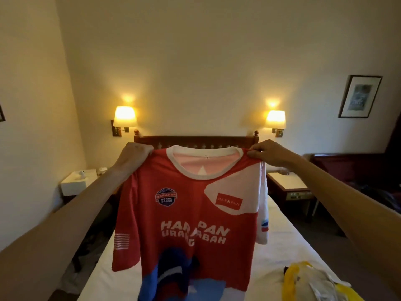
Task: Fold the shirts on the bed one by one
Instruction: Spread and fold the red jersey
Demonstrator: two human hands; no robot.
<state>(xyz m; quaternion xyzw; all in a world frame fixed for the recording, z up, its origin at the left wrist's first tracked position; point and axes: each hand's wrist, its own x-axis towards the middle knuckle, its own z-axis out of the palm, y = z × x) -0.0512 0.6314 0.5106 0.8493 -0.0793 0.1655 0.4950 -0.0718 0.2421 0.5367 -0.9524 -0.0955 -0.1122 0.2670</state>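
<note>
Red jersey [191, 216], white collar, white panel at 2 o'clock, blue patches at the hem, lettering "HARAPAN" across the chest. Held up in the air over the bed [288, 242], front facing the wearer of the camera, hanging full length; the hem falls near the sheet, though contact cannot be told.

Left hand [135, 154]: at 10 o'clock, fingers curled round the shoulder seam, gripping cloth.

Right hand [268, 154]: at 2 o'clock, pinching the other shoulder seam beside the collar.

Purpose of hold, as judged: both shoulders taken level so the jersey drops straight and unwrinkled, ready to be laid flat for folding. Sleeves hang loose at either side.

Yellow-and-white shirt [312, 281]: at 5 o'clock on the sheet, crumpled, apparently awaiting its turn.

Surroundings: wooden headboard [195, 140] at 12 o'clock behind the collar; two lit wall lamps flanking it; nightstands either side; framed picture at 2 o'clock on the wall.
</note>
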